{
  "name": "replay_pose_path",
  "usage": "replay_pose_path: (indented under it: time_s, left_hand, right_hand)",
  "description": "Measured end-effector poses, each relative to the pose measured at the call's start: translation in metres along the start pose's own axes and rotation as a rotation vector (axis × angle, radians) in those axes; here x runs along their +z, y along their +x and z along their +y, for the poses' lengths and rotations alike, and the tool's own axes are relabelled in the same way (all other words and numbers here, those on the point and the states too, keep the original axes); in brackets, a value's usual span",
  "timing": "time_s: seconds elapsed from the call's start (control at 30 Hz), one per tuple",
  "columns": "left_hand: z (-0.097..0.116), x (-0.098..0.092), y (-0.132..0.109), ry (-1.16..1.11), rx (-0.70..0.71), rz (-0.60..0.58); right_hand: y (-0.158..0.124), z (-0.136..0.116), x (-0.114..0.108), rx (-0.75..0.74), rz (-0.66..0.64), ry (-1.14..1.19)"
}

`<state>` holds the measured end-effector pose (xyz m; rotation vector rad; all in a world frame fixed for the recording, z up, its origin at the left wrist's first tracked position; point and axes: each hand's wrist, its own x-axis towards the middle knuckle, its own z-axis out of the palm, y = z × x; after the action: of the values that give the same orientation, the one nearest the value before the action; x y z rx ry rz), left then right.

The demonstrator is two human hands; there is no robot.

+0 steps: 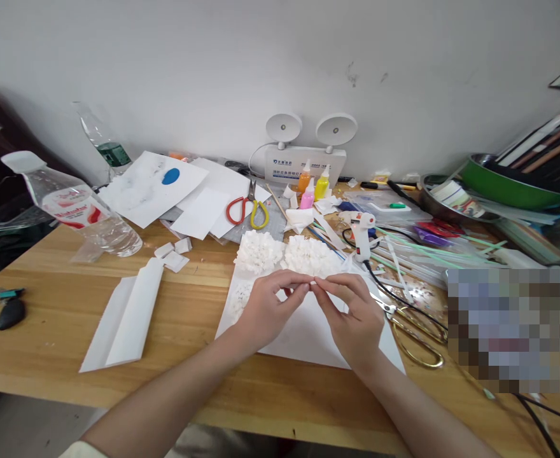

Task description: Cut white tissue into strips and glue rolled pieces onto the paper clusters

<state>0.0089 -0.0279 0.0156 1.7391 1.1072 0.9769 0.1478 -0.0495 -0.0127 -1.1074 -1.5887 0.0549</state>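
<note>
My left hand [275, 302] and my right hand [354, 315] meet fingertip to fingertip over a white sheet [299, 337]. Both pinch one tiny white paper piece [313, 283] between thumb and forefinger. Just beyond my fingers, two clusters of crumpled white paper, a left one [259, 251] and a right one [310, 254], lie on the sheet. A patch of small white bits [240, 300] is beside my left hand, partly hidden by it. Gold-handled scissors [418, 337] lie to the right of my right hand.
A folded white paper [132, 312], small paper pieces [172, 256] and a water bottle [86, 213] are on the left. Red-and-yellow scissors [248, 210], paint bottles [307, 193] and an emergency light [303, 162] stand or lie behind. A glue gun [362, 235] with its cord and plastic strips crowd the right.
</note>
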Motion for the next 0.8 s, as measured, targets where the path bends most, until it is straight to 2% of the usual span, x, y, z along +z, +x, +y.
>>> replay_pose_path:
  time_s: [0.07, 0.17, 0.4, 0.5, 0.8]
  left_hand:
    - [0.0002, 0.0003, 0.0002, -0.014, -0.012, -0.004]
    - [0.0004, -0.0003, 0.0002, -0.038, -0.034, -0.019]
    - [0.0010, -0.0029, 0.0021, -0.044, -0.068, -0.006]
    - [0.0016, -0.0032, 0.0027, -0.043, -0.058, -0.025]
    - [0.0012, -0.0033, 0.0018, -0.022, -0.031, -0.056]
  right_hand:
    - [0.0008, 0.0004, 0.0001, -0.049, 0.023, -0.011]
    - [0.0023, 0.0006, -0.0006, -0.039, -0.003, -0.016]
    - [0.0026, 0.0027, -0.0035, 0.191, -0.199, 0.204]
    - [0.0021, 0.0040, -0.0033, 0.246, -0.257, 0.285]
    - [0.0014, 0.0043, -0.0028, 0.286, -0.271, 0.328]
